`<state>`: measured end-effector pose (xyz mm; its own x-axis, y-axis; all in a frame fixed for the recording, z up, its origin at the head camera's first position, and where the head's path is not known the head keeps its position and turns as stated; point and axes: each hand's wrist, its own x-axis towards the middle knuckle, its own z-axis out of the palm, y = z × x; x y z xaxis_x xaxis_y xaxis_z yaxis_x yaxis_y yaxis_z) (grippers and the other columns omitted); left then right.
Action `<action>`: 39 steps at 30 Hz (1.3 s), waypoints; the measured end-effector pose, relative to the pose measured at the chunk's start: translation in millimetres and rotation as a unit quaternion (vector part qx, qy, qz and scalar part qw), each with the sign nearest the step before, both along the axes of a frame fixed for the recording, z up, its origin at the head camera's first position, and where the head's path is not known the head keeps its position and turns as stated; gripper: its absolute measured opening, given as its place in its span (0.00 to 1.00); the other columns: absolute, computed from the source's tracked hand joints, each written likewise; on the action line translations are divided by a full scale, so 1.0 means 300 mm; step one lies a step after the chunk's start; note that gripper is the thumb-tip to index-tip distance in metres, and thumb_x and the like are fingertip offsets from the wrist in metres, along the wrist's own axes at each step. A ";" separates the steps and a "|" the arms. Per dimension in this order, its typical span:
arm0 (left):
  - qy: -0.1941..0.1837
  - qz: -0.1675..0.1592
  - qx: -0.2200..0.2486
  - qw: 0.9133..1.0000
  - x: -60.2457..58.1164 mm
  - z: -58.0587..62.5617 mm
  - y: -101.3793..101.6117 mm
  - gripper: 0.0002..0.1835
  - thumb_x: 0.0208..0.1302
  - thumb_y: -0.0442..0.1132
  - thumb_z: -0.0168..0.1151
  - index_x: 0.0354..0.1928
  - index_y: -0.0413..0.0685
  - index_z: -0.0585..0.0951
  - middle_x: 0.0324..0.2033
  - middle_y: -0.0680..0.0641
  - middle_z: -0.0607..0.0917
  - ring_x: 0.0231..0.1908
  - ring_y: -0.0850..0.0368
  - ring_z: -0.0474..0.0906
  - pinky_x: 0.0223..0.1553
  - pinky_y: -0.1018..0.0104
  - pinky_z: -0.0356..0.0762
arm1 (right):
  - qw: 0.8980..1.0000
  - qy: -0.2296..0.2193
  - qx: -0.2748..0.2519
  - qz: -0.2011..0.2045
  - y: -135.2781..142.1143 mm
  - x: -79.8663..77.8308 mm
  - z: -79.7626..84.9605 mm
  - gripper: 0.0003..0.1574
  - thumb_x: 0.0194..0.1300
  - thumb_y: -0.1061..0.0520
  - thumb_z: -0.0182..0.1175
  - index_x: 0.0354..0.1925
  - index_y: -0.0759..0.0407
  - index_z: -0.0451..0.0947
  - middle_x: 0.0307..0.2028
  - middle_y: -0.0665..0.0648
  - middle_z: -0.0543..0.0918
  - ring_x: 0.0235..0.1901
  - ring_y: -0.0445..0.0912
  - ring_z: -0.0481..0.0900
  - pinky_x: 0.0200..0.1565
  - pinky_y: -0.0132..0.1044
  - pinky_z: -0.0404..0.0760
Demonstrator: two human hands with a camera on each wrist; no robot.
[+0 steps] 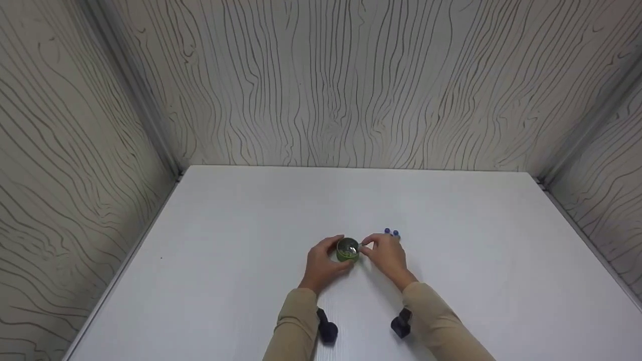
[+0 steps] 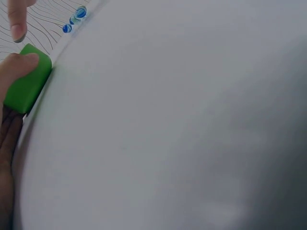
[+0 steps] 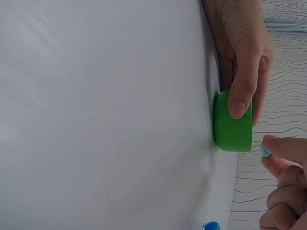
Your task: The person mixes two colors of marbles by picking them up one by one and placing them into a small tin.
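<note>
A small green cup (image 1: pixel 347 256) stands upright on the white table, its rim facing up. My left hand (image 1: pixel 323 263) grips it from the left, thumb pressed on the near side and fingers round the far side. Something shiny shows inside the cup from above. Just right of the rim, my right hand (image 1: pixel 386 254) pinches a light-blue glass marble (image 3: pixel 265 151) between thumb and forefinger. In the right wrist view that marble is level with the cup's mouth and apart from it. Beyond the right hand lie blue marbles (image 1: pixel 387 230), three of them in the left wrist view.
The white table (image 1: pixel 241 215) runs back to a panel (image 1: pixel 331 85) with a wood-grain pattern, and similar panels stand on both sides. Dark wrist cameras (image 1: pixel 328 332) hang at the inner side of both sleeves.
</note>
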<state>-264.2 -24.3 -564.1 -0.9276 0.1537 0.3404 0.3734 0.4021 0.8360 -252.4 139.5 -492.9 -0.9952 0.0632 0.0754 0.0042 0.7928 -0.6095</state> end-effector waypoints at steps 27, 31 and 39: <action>0.003 0.004 -0.010 1.000 0.000 0.000 0.005 0.31 0.49 0.42 0.74 0.57 0.42 0.78 0.53 0.44 0.85 0.56 0.51 0.81 0.62 0.61 0.79 | 1.000 0.009 -0.023 0.007 -0.041 -0.001 -0.008 0.11 0.53 0.58 0.70 0.36 0.60 0.86 0.21 0.51 0.74 0.23 0.41 0.65 0.23 0.29 0.60; 0.002 0.002 -0.011 1.000 0.001 0.001 0.004 0.31 0.50 0.42 0.74 0.57 0.42 0.78 0.53 0.44 0.84 0.56 0.50 0.81 0.62 0.61 0.79 | 0.999 0.014 -0.034 0.007 -0.039 0.002 -0.011 0.11 0.53 0.58 0.69 0.37 0.61 0.86 0.22 0.53 0.76 0.24 0.41 0.66 0.24 0.29 0.61; 0.005 0.006 -0.011 1.000 0.000 0.000 -0.003 0.32 0.49 0.44 0.75 0.57 0.43 0.78 0.52 0.45 0.85 0.55 0.50 0.81 0.62 0.59 0.79 | 0.995 0.029 -0.092 -0.006 -0.008 0.017 -0.015 0.11 0.56 0.60 0.68 0.39 0.63 0.85 0.17 0.48 0.67 0.21 0.40 0.62 0.22 0.26 0.57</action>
<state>-264.3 -25.2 -564.1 -0.9258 0.1509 0.3466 0.3773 0.4250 0.8228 -247.4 137.2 -497.2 -0.9885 0.0922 0.1195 -0.0276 0.6677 -0.7439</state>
